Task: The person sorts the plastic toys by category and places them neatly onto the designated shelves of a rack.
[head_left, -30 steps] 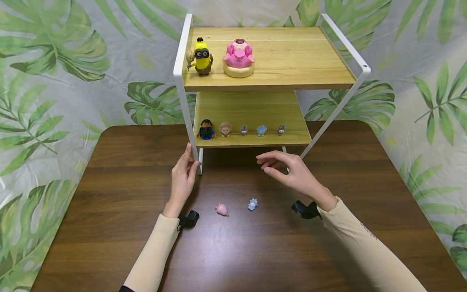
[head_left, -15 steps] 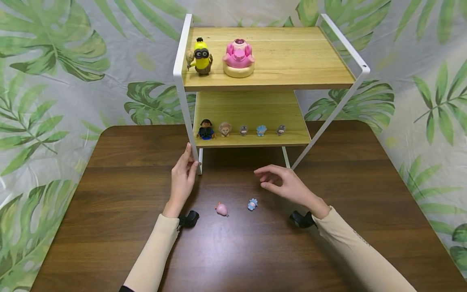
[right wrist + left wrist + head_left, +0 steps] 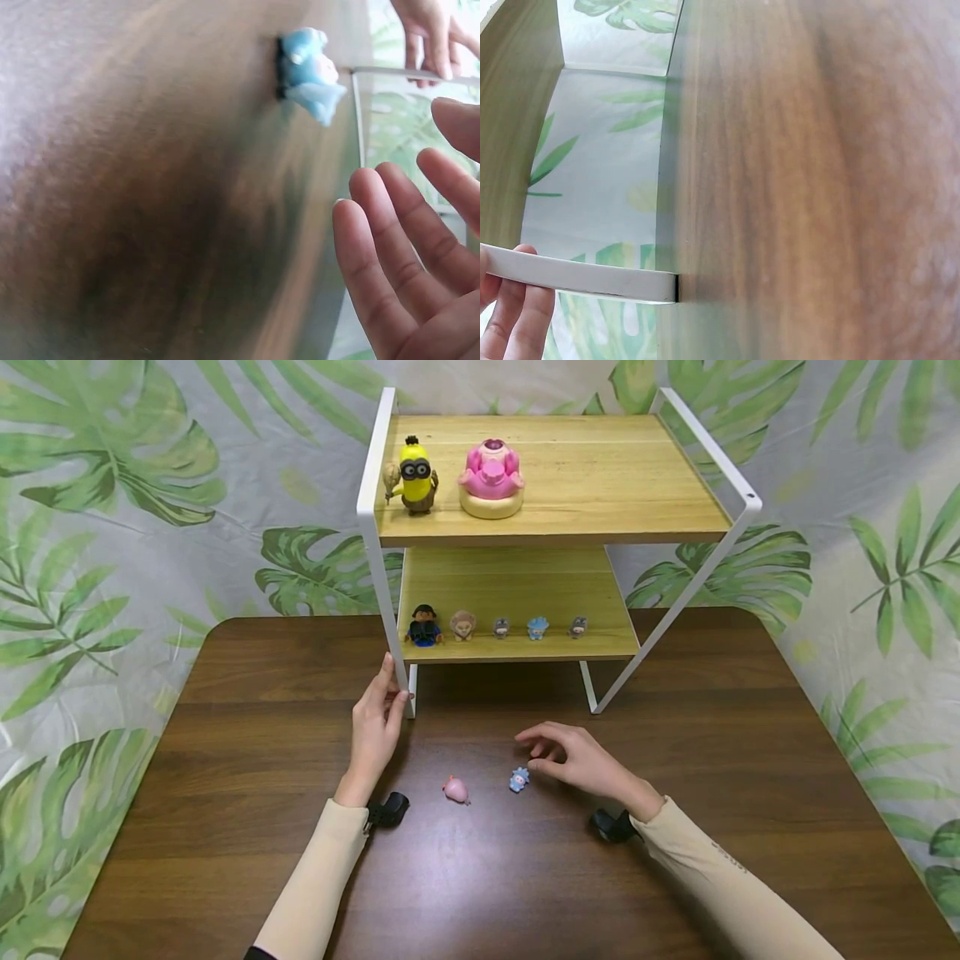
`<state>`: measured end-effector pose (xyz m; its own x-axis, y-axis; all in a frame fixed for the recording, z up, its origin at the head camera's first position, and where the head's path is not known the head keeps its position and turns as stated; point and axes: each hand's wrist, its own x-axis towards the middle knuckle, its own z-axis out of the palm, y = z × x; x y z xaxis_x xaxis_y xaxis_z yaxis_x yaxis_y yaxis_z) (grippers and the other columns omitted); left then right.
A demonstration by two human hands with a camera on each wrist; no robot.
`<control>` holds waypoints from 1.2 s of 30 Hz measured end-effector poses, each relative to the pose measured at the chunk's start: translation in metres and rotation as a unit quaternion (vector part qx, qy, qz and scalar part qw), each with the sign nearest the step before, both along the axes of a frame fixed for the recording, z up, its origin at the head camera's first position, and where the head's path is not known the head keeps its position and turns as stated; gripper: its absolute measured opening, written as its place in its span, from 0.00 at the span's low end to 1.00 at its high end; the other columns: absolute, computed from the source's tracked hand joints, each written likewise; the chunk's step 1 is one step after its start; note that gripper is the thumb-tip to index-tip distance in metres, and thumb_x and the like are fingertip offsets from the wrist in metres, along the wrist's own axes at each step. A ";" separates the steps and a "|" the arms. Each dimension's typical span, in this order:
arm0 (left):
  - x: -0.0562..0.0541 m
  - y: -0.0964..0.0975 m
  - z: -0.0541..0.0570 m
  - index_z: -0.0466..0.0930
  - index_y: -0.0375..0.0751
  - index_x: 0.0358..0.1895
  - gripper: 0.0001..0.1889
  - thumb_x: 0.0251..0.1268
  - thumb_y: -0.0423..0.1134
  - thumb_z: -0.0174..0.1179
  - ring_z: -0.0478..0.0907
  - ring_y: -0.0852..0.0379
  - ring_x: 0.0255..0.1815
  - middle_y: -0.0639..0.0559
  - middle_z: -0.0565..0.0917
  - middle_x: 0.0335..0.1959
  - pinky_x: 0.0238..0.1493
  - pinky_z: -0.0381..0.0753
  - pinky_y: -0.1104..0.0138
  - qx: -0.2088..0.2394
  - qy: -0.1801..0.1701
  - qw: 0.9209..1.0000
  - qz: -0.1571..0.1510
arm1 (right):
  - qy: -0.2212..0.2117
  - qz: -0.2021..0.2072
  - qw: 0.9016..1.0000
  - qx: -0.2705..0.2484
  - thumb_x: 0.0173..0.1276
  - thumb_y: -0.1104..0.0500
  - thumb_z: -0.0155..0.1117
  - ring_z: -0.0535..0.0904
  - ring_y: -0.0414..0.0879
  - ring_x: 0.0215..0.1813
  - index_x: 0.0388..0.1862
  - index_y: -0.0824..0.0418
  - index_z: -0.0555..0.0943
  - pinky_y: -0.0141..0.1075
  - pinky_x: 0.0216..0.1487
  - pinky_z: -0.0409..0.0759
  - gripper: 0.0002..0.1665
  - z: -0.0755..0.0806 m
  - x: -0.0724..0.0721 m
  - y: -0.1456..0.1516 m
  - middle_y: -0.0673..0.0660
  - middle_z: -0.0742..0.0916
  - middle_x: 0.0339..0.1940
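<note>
My left hand (image 3: 372, 727) holds the front left leg of the white shelf frame (image 3: 372, 539), fingers on one side and thumb on the other. In the left wrist view the fingers (image 3: 531, 319) show behind the white bar (image 3: 592, 276). My right hand (image 3: 581, 762) is just right of a small blue figurine (image 3: 519, 779) on the table, its fingers loosely bent and holding nothing. The right wrist view shows a gap between the fingertips (image 3: 352, 225) and the blue figurine (image 3: 306, 67). A pink figurine (image 3: 456, 790) lies left of the blue one.
The middle shelf (image 3: 517, 585) carries a row of several small figures, including a dark-haired toy figure (image 3: 424, 628) at its left end. On the top shelf (image 3: 600, 468) stand a yellow goggled figure (image 3: 415, 481) and a pink figure (image 3: 492, 481). Everything rests on a brown table (image 3: 225, 827).
My right hand has come down and toward me, from in front of the shelf to beside the blue figurine. The left hand has stayed on the leg.
</note>
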<state>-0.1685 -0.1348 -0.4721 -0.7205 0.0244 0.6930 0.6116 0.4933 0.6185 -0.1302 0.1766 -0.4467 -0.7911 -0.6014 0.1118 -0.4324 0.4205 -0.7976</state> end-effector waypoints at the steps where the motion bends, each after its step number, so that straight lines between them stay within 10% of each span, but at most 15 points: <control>1: 0.000 0.000 0.000 0.49 0.75 0.74 0.47 0.63 0.22 0.58 0.76 0.49 0.32 0.40 0.75 0.31 0.35 0.81 0.60 0.000 0.000 1.000 0.000 | -0.004 0.002 1.000 0.002 0.62 0.67 0.68 0.80 0.47 0.41 0.54 0.67 0.78 0.37 0.39 0.81 0.20 -0.001 0.001 0.000 0.61 0.84 0.48; 36: 0.000 0.000 0.000 0.48 0.75 0.74 0.47 0.64 0.24 0.58 0.75 0.49 0.32 0.41 0.75 0.31 0.36 0.81 0.58 -0.005 0.000 1.000 0.002 | 0.024 0.006 0.997 0.072 0.60 0.67 0.70 0.76 0.38 0.36 0.43 0.62 0.82 0.30 0.35 0.79 0.12 -0.014 0.007 -0.018 0.49 0.81 0.34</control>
